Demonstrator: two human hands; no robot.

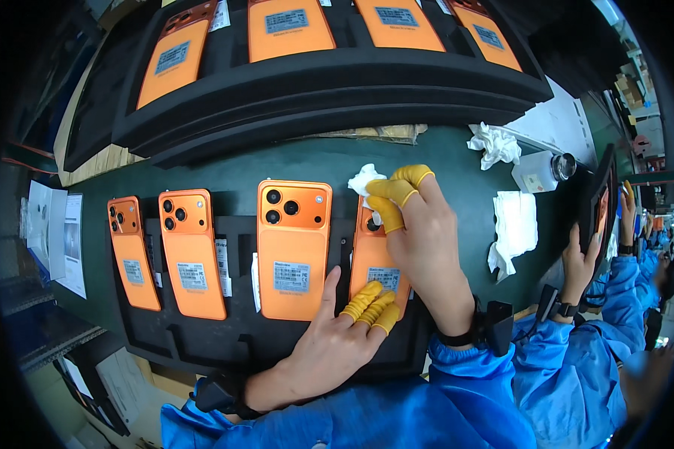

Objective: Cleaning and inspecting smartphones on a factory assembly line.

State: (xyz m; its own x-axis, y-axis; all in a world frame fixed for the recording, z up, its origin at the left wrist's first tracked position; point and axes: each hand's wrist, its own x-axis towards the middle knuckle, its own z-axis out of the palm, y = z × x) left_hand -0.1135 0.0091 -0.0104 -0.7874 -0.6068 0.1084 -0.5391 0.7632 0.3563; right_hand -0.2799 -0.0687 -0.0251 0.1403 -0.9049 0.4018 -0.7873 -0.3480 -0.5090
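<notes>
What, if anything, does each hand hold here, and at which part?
The right hand pinches a white cloth by its edge, over the camera end of an orange phone. The left hand grips nothing; its capped fingertips press that phone's lower end.

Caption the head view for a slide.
Right hand wipes an orange phone with a white cloth while the left hand steadies it.

Green bench (442, 161): black trays (225, 337), wipes (513, 224)
</notes>
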